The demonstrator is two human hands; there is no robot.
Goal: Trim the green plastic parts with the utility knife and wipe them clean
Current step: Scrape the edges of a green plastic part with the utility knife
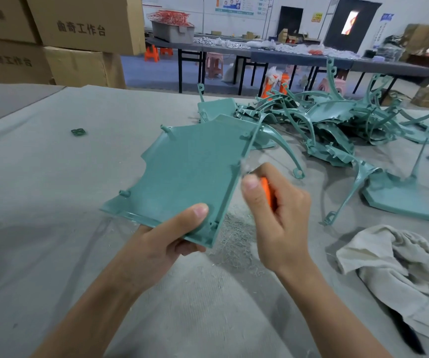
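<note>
One flat green plastic panel point(190, 171), judged light and stiff, is held above the grey table point(40, 202), pinched at its near corner by the left hand point(161, 244); an orange utility knife point(266, 192) is gripped by the right hand point(280, 218).

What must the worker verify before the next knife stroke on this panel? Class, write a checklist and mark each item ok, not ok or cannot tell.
1. The left hand grips the green panel at its near corner: ok.
2. The right hand is curled round the orange utility knife: ok.
3. The blade is extended and set on the panel's right edge: cannot tell, as that spot is blurred.
4. The left thumb lies on the panel face, apart from the knife: ok.
5. The cloth for wiping lies on the table, right of the hands: ok.
</note>
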